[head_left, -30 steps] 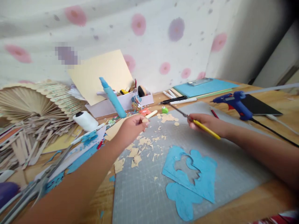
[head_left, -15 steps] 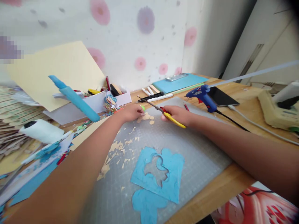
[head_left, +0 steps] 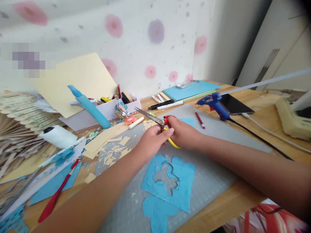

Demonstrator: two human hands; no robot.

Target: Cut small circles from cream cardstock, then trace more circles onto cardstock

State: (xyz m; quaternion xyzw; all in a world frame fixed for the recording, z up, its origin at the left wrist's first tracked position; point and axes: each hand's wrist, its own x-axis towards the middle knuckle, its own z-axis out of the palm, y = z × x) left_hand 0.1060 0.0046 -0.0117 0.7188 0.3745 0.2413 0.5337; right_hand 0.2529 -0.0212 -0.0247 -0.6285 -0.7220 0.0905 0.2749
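My right hand [head_left: 186,132] grips a pair of scissors [head_left: 157,120] by their red and yellow handles. The blades are together and point up and left over the cutting mat [head_left: 206,174]. Against the scissors, my left hand [head_left: 154,139] is closed, its thumb across the yellow handle and its fingers curled near the pivot. Whether it also pinches something small is hidden. Several beige paper discs [head_left: 148,124] lie just behind it. Nearer me is a blue sheet [head_left: 183,191] with a bird-shaped hole, overlapping a second blue cut-out [head_left: 157,210].
Beige paper scraps [head_left: 113,155] lie at the mat's left. A red pencil [head_left: 200,119] and a blue glue gun [head_left: 215,104] with its cable are at the right. A phone-like black slab [head_left: 235,104], pens [head_left: 167,105] and a white box [head_left: 104,111] stand farther back.
My left hand has come back from the beige discs to meet the scissors. My right hand has moved slightly toward me. The camera view has shifted a little.
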